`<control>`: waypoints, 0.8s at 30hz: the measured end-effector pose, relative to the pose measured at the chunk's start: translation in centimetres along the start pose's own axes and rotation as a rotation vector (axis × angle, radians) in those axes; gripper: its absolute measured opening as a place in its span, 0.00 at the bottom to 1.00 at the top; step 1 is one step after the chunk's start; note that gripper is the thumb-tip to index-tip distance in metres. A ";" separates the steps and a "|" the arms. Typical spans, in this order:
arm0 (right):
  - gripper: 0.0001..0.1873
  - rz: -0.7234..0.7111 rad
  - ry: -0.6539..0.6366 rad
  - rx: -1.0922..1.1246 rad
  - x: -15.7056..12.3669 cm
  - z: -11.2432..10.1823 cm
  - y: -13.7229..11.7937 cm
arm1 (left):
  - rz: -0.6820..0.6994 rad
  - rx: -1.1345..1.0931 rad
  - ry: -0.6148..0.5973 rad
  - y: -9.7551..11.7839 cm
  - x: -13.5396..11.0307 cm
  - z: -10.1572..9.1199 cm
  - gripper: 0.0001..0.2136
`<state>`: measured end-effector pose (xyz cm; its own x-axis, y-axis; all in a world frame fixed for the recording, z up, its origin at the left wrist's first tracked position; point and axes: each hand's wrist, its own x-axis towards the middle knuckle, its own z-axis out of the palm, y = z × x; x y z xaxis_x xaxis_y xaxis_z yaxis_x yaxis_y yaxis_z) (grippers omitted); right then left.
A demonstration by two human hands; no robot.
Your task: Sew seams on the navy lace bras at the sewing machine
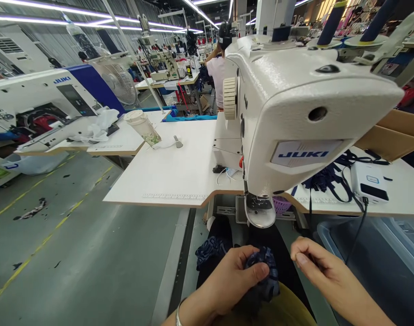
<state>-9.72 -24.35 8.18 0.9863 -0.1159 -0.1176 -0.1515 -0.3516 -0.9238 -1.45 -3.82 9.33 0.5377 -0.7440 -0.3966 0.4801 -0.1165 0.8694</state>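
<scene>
My left hand (239, 276) is closed round a bunched piece of dark blue patterned fabric (267, 276), thumb on top, held over my lap. More of the same patterned cloth (210, 249) lies on my leg to the left. To the right, my right hand (317, 267) is raised with thumb and forefinger pinched together; whatever is between them, if anything, is too small or hidden to tell. Both hands are below the head of a white JUKI sewing machine (305, 108), whose rounded metal end (260, 215) hangs just above the fabric.
A lidded paper cup (144, 128) leans on the white table (169, 167) at left. Dark straps (324, 179) and a white device (369, 181) with a cable lie on the right tabletop. A blue plastic bin (380, 253) stands below right. Another person (216, 74) sits further back.
</scene>
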 end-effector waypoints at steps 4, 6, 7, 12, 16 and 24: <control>0.19 0.097 -0.154 0.019 0.3 0.9 -0.2 | 0.001 -0.033 -0.019 -0.3 0.0 -0.1 0.16; 0.22 0.135 -0.269 0.066 0.4 1.4 -0.2 | 0.047 0.034 0.010 -0.5 0.0 -0.3 0.15; 0.23 0.146 -0.323 0.084 0.4 1.7 -0.1 | 0.069 0.075 0.027 -0.5 0.0 -0.3 0.15; 0.24 0.205 -0.406 0.148 0.9 2.3 0.0 | 0.040 0.116 0.057 -0.4 -0.1 -0.3 0.15; 0.19 0.251 -0.435 0.101 1.2 2.2 0.1 | 0.083 0.195 0.090 0.0 -0.1 -0.2 0.12; 0.12 0.152 -0.377 -0.001 1.3 2.2 0.2 | 0.085 0.276 0.108 -0.3 0.0 -0.5 0.11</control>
<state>-8.30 -22.56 7.08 0.9076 0.1822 -0.3783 -0.2972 -0.3576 -0.8853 -1.20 -3.45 8.89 0.6457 -0.6860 -0.3353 0.2319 -0.2422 0.9421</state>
